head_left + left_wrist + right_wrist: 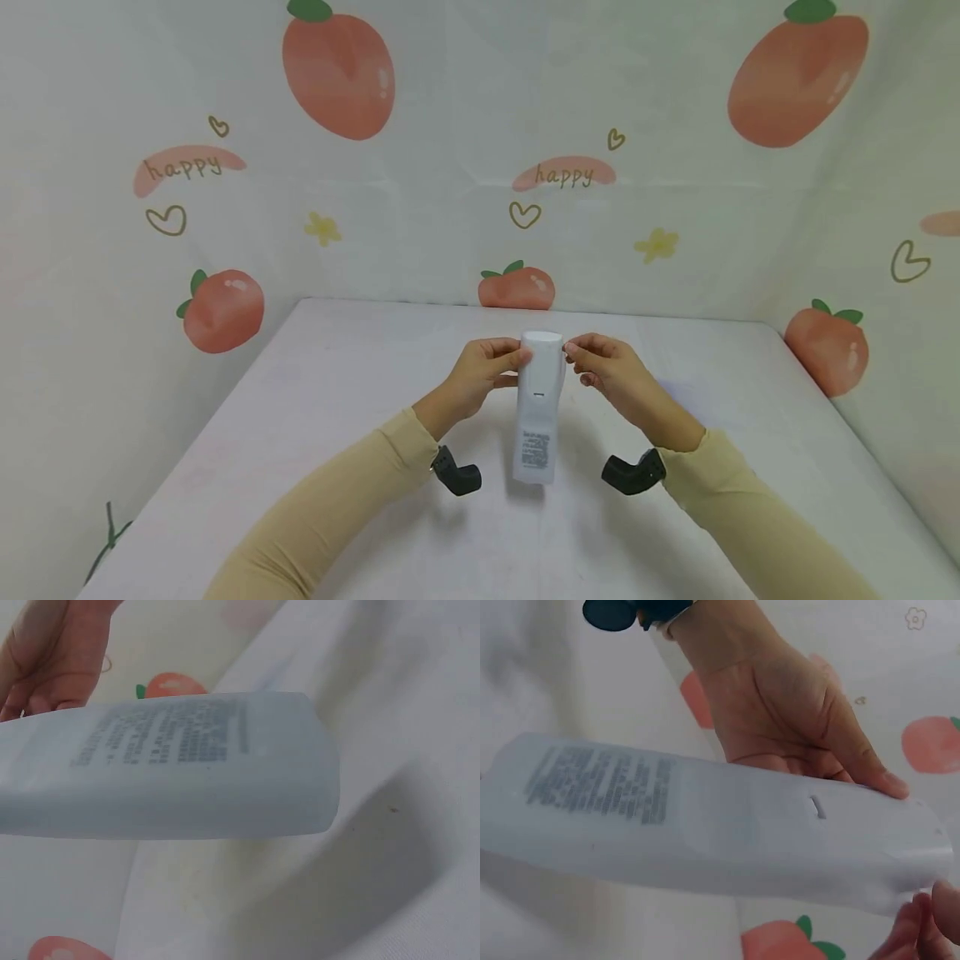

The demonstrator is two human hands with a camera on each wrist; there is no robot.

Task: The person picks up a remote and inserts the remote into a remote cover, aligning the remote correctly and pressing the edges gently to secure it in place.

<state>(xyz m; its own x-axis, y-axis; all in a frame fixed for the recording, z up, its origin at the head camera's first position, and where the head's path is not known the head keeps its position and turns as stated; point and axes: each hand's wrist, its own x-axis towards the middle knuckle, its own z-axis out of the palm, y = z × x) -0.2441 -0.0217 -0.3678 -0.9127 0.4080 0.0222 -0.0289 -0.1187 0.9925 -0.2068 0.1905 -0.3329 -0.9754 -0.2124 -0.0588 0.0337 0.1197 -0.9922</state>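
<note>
White plastic pouch (538, 408) with printed label, held above the worktop (337, 467) by its far end. Left hand (480, 379) and right hand (611, 371) pinch opposite top corners. Judgement: keep both pinches even and the pouch taut. Label text unreadable; contents and any opening not discernible.

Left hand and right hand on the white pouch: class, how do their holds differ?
The left hand has its thumb across the white pouch's upper face with fingers curled alongside, while the right hand only pinches the top corner with its fingertips. The left hand sits slightly lower on the pouch than the right hand. Both hold its top end above the table.
</note>
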